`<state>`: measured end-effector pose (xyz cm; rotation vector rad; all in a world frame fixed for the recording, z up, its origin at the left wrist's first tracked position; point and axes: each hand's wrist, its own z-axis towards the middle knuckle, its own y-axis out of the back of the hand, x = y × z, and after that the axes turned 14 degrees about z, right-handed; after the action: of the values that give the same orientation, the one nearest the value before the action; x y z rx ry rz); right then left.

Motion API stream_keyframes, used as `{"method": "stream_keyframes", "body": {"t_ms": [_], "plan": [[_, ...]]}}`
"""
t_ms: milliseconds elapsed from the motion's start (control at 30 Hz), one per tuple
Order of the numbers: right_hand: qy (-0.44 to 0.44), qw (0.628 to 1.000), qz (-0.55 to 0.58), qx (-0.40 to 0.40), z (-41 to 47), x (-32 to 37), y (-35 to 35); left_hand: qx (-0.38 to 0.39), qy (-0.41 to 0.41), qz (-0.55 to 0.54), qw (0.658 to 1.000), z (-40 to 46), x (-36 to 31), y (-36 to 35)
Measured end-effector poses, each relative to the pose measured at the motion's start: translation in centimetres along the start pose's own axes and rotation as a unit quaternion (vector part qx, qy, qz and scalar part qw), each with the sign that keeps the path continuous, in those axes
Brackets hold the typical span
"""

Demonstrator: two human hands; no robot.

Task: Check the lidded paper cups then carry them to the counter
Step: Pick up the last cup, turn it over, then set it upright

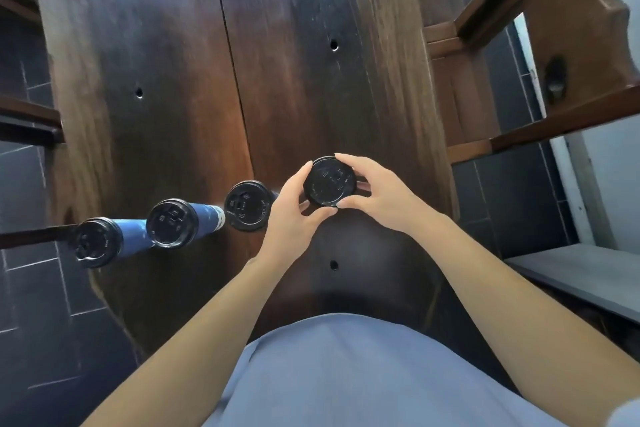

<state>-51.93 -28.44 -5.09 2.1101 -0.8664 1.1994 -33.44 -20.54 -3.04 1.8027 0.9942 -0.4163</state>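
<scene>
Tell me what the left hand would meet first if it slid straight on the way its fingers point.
The left hand already grips the lidded cup; that cup blocks it. Past it, probably the right hand on the far side.

Four blue paper cups with black lids, upright: three in a row at left-centre [99,242] [172,224] [247,205], one at centre [329,181].

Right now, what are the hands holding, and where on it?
Both hands, left hand and right hand, grip one cup by the rim of its black lid.
</scene>
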Motion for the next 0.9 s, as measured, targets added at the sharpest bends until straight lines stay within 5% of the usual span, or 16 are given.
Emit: {"method": "stream_keyframes", "body": {"t_ms": [667, 900], "plan": [[-0.003, 0.999, -0.037, -0.014, 0.4, 0.4, -2.1, 0.01, 0.036, 0.041, 0.998, -0.4, 0.2, 0.9], [0.037, 0.991, -0.059, -0.112, -2.5, 1.5, -3.2, -0.043, 0.009, 0.082, 0.996, -4.5, -1.0, 1.2]]}}
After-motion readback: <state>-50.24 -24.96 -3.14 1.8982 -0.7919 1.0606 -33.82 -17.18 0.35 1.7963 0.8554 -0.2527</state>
